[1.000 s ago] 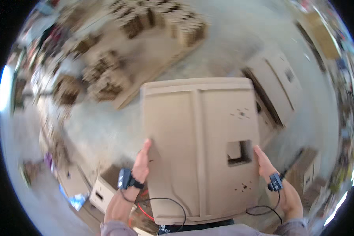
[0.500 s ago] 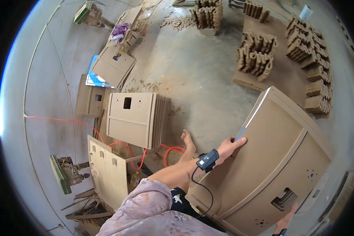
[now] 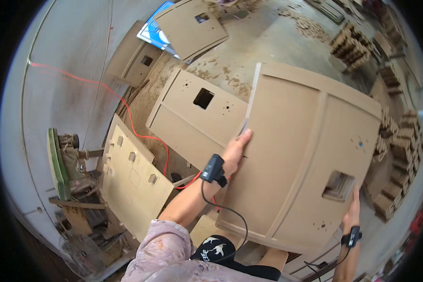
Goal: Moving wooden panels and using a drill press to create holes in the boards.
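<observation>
Big tan fibreboard panel (image 3: 305,155) is up in both hands here, tilted and filling most of the right half of the view. It has a raised rib running down its middle, a square cutout near its lower right corner and a few small drilled holes.

The left hand (image 3: 233,151) sits on the panel's left edge, fingers stretched out fairly flat along the face and the thumb side at the edge, so it's more pressing and steadying than a full wrap. There's a small black device strapped at the left wrist (image 3: 213,169) with a black cable hanging down from it.

The right hand (image 3: 351,212) is at the panel's near right edge, just beside the cutout, fingers pointing up against the edge. Only part of it shows, so I can't tell how tightly it's closed around the board. It has a black wrist strap too.

On the floor to the left of the held panel lies a stack of similar panels (image 3: 197,117) with a square hole, sawdust scattered around it. Nearer and further left, a paler board (image 3: 134,181) with little square blocks leans upright. A red cable (image 3: 127,105) snakes across the floor between them. Far right, stacks of small wooden pieces (image 3: 352,44) sit on the ground.
</observation>
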### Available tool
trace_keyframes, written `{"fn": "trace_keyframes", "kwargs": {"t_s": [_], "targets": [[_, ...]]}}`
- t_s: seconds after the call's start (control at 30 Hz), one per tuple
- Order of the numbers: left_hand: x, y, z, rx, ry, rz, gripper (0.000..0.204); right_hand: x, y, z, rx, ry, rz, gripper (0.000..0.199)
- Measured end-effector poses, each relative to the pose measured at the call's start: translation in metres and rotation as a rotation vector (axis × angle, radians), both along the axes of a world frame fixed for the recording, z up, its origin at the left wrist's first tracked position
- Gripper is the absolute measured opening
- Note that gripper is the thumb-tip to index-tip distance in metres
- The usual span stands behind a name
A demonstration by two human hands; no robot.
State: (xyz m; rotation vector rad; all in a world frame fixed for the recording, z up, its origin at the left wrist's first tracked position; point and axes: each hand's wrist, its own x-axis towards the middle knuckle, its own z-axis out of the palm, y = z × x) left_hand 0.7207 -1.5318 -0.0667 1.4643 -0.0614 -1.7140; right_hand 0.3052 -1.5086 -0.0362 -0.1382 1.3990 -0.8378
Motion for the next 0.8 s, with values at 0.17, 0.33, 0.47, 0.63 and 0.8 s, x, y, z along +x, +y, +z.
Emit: {"fn": "trace_keyframes", "kwargs": {"t_s": [0.17,0.33,0.47,0.63,0.8], "targets": [[0.134,0.029,-0.030,0.037,0.093,0.297,0.070,0.165,-0.141,-0.031,-0.111,-0.008,0.460,0.046],[0.212,0.062,-0.063,0.071,0.045,0.613,0.078,0.313,-0.224,-0.068,-0.135,-0.117,0.747,0.038],[0.288,0.111,-0.106,0.023,-0.061,0.746,0.074,0.428,-0.244,-0.090,-0.075,-0.185,0.908,0.034],[0.327,0.133,-0.113,-0.078,0.044,0.750,0.069,0.502,-0.251,-0.153,-0.009,-0.169,1.020,0.038],[0.303,0.153,-0.162,0.257,-0.556,0.827,0.061,0.519,-0.234,-0.166,-0.058,-0.009,1.115,0.047]]}}
